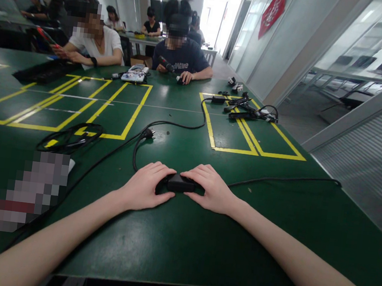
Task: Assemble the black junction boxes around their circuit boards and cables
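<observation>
A black power adapter [181,183] lies on the green table in front of me, one hand at each end of it. My left hand [151,185] grips its left end, thumb on the near side and fingers on the far side. The right end sits in the same kind of grip from my right hand [208,188]. From the left side a cord runs back to a black plug [148,134] with its metal pins showing. Another black cable [284,178] leads from the right side toward the table's right edge.
A coiled black cable [69,137] lies at left, beside a blurred flat object [28,192]. Yellow tape [137,113] marks rectangles on the table [164,246]. Tangled cables [247,109] and another adapter [218,99] lie at far right. Two people sit across the table, others behind.
</observation>
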Demonstrator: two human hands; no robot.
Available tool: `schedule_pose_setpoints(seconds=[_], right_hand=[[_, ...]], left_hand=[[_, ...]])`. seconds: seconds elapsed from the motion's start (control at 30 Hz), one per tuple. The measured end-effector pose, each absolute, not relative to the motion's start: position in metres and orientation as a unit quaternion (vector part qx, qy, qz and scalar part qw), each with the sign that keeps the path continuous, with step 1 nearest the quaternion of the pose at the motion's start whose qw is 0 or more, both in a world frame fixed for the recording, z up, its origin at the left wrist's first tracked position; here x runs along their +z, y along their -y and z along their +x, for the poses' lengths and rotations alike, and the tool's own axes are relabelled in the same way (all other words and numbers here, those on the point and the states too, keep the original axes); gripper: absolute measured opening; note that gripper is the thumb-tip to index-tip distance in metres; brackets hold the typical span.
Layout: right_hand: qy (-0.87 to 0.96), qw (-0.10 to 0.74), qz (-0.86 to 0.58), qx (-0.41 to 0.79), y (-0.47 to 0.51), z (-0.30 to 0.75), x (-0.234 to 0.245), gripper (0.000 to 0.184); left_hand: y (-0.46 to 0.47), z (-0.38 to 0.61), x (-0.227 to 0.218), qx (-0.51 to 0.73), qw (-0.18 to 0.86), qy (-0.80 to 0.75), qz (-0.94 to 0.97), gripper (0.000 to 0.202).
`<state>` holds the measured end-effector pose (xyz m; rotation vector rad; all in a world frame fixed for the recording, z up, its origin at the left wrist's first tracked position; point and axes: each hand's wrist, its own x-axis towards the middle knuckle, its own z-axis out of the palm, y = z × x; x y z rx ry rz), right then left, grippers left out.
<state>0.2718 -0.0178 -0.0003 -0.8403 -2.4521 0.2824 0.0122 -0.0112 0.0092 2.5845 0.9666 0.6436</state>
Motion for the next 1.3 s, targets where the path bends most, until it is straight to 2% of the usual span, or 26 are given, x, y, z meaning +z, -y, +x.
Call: schedule_pose_setpoints(seconds=[0.07, 0.13, 0.23, 0.7, 0.87, 1.03, 1.3], right_hand=[[0.909, 0.258, -0.312, 0.1, 0.0179, 0.2711, -0.0002, 0.035], [0.911, 0.249, -0.315, 0.098, 0.0182, 0.2705, -0.0004, 0.034], [0.915, 0.239, -0.311, 0.094, 0.0187, 0.2697, -0.0005, 0.031], [0.926, 0.229, -0.293, 0.068, 0.0213, 0.2721, 0.0044, 0.026], [0.923, 0.266, -0.276, 0.034, 0.0214, 0.2746, 0.006, 0.035], [0.921, 0.288, -0.26, 0.026, 0.0234, 0.2743, 0.006, 0.028], [0.92, 0.31, -0.241, -0.013, 0.0227, 0.2712, 0.0065, 0.028]], left_hand=[[0.011, 0.0154, 0.0065, 0.223, 0.136, -0.346, 0.901, 0.043], [0.0111, 0.0175, 0.0047, 0.21, 0.122, -0.342, 0.908, 0.031], [0.0119, 0.0179, 0.0057, 0.199, 0.107, -0.333, 0.916, 0.024], [0.0134, 0.016, 0.0097, 0.213, 0.053, -0.283, 0.934, 0.035], [0.0168, 0.0165, 0.011, 0.215, 0.042, -0.286, 0.933, 0.029], [0.0159, 0.0174, 0.0092, 0.24, 0.031, -0.274, 0.931, 0.036], [0.0191, 0.0183, 0.0073, 0.252, 0.095, -0.309, 0.912, 0.034]])
